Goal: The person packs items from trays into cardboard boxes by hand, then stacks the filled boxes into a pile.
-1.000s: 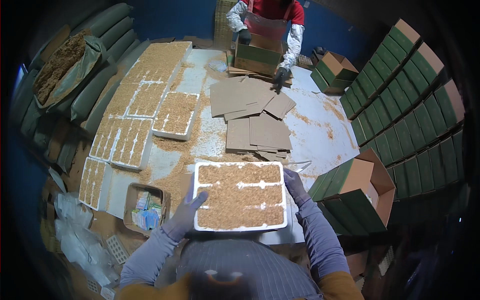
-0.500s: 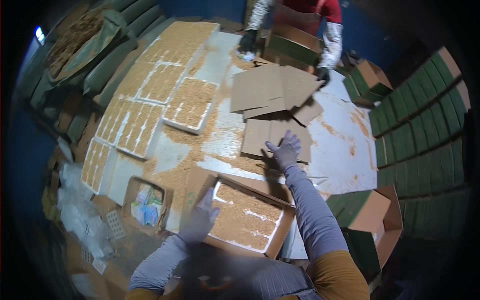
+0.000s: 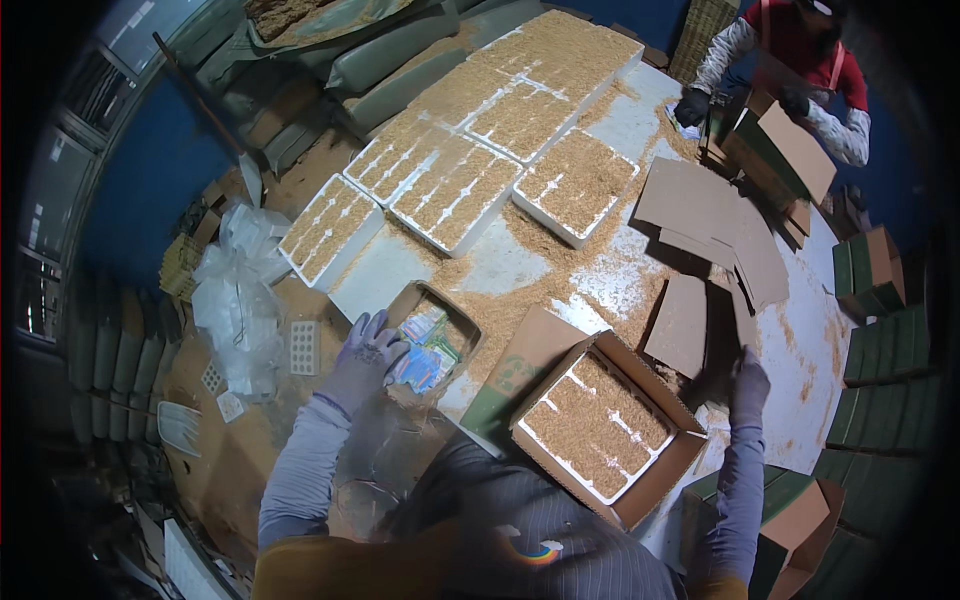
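White, scrap-strewn tabletop (image 3: 800, 400), near edge busy. On it, an open brown-and-green cardboard carton (image 3: 684, 455), one wide flap (image 3: 520, 370) laid out to its left. Inside sits the white rectangular foam tray (image 3: 598, 430), packed with tan crumbly material (image 3: 575, 415).

Change: a second ago both hands had the tray by its sides, out over the near edge; half a second ago it was in the carton, left hand on it. Now neither hand touches it. Reads as the boxing step done and attention split to what goes with it, my judgement.

Flat brown cardboard sheets (image 3: 700, 215) lie fanned beyond the carton; the right hand (image 3: 750, 385) has gone to the near end of a tilted one. Blurred there: can't tell if that grip pinches the sheet or only touches it. Small open brown cardboard box (image 3: 465, 315) left of the carton; the left hand (image 3: 370, 355) has shifted to its left side, grip loosely spread, nothing in it. Blue, white and green flat packets (image 3: 425, 355) inside that box.

Orientation: tray flat, filled face up, long axis slanting upper left to lower right; white ridges (image 3: 628, 428) run the same way. Carton walls follow the slant. No distinct front end.
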`<state>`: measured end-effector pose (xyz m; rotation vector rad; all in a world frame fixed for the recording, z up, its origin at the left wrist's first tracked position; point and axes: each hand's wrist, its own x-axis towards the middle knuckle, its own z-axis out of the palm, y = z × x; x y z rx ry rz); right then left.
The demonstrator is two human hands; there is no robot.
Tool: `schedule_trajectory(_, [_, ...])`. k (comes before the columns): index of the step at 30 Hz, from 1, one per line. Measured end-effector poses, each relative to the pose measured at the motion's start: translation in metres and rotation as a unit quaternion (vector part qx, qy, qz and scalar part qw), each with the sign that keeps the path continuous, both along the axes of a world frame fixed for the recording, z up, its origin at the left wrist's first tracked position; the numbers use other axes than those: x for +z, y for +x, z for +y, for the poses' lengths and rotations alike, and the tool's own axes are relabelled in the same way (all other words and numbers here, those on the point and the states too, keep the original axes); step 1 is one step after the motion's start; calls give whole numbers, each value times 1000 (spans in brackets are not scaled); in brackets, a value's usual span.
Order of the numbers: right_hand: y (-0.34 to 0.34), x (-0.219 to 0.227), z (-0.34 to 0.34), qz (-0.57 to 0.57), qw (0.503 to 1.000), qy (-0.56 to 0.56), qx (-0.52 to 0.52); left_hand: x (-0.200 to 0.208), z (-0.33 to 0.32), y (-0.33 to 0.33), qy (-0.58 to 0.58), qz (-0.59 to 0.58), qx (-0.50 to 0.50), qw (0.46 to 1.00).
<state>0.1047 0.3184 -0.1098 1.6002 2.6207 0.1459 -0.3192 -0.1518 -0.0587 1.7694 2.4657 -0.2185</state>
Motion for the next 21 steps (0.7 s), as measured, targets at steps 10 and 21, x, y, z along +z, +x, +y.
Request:
schedule_trajectory(10, [44,127,-166,272,958,70,51,-26,29,-65,-63,-139,-88,984])
schedule_trajectory(21, [-6,106,-271,11,947,-97,305,-6,23,-46,73,-176,114,975])
